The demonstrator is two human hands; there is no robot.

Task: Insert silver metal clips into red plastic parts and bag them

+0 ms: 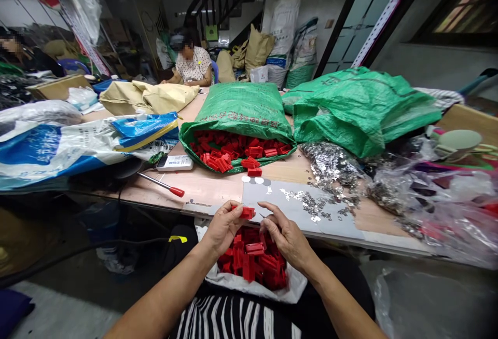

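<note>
My left hand (226, 226) pinches a red plastic part (248, 213) above the lap. Close beside it, my right hand (287, 235) has thumb and forefinger near each other around a small, thin metal piece (262, 216). Below both hands, a white bag (298, 288) on the lap is filled with many more red parts (254, 261). On the table's front edge, to the right of the hands, small silvery metal pieces (315, 206) are scattered over a grey sheet (280, 209).
A green woven sack (241, 103) spills red parts onto the table. Another green sack (361, 105) lies right of it, beside clear bags of metal pieces (330, 167). A red-tipped lever (163, 185) juts out at left. A co-worker (192, 66) sits across the table.
</note>
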